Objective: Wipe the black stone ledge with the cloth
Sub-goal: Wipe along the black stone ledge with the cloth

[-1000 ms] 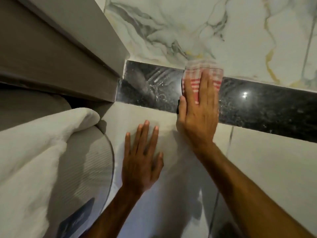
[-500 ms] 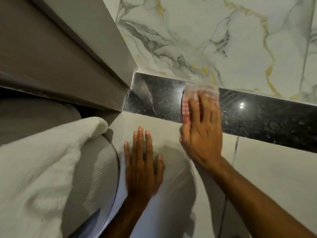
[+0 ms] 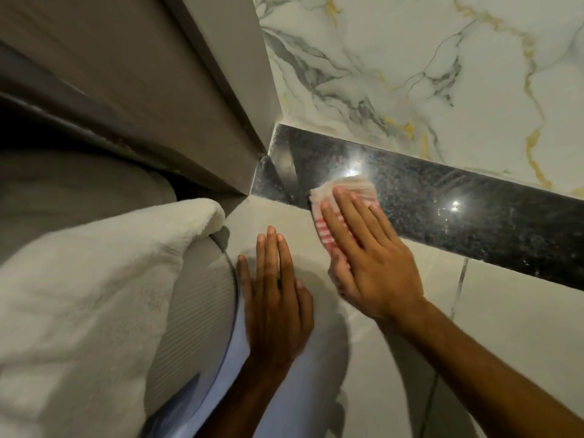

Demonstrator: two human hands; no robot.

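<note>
A glossy black stone ledge runs from the corner by the door frame down to the right, between marble wall and pale tile. My right hand lies flat on a red-and-white striped cloth, pressing it onto the ledge near its left end. Only the cloth's top and left edges show past my fingers. My left hand rests flat with fingers together on the pale tile below the ledge, holding nothing.
A grey door frame meets the ledge's left end. A white fluffy towel drapes over a ribbed grey round object at lower left. White marble with grey and gold veins is above; pale tiles are below.
My right hand has slid the cloth down and left along the ledge, its lower part now over the front edge. The view has shifted. My left hand has stayed flat on the tile.
</note>
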